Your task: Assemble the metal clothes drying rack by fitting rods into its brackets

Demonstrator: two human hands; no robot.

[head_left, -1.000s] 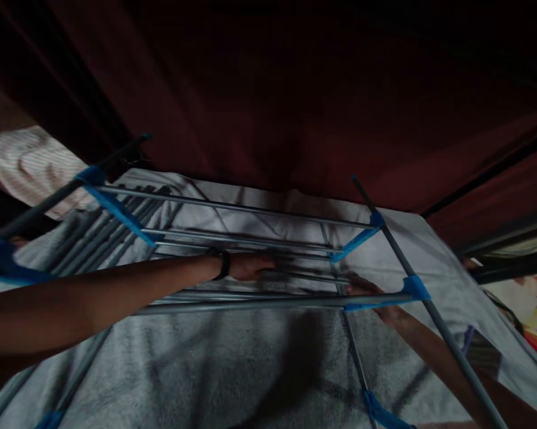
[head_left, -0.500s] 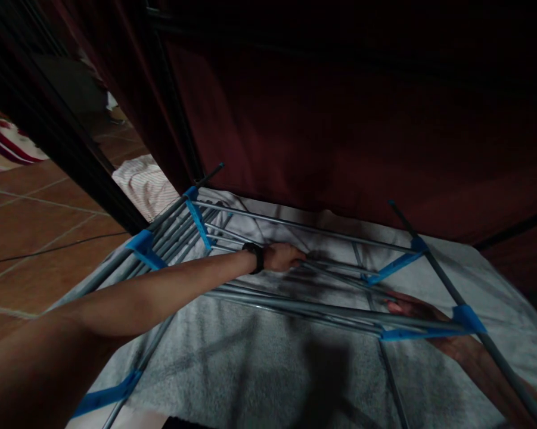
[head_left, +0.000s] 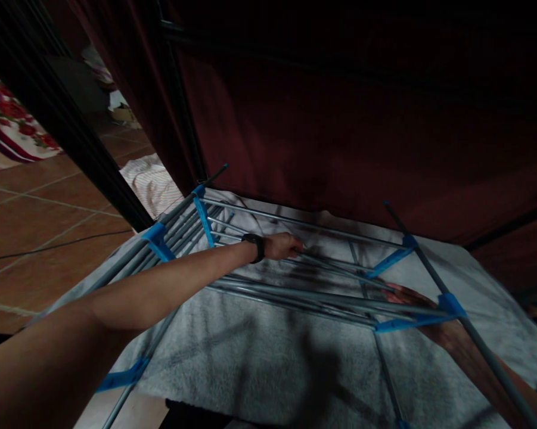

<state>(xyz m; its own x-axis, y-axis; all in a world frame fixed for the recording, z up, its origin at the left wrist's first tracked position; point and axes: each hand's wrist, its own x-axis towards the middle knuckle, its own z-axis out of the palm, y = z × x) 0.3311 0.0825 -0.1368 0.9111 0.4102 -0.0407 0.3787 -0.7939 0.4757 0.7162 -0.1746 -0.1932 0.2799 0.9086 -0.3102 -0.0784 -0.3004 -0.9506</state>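
dark curtain (head_left: 340,137); hands (head_left: 282,245) at rack (head_left: 304,223)

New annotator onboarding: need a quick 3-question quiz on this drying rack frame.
1. True or false: the left hand has a black wristband at its wrist.
2. The plastic joints of the drying rack are: A red, B blue, C yellow.
3. Which hand reaches in under the rack's top rods?
Key: 1 true; 2 B; 3 the right hand.
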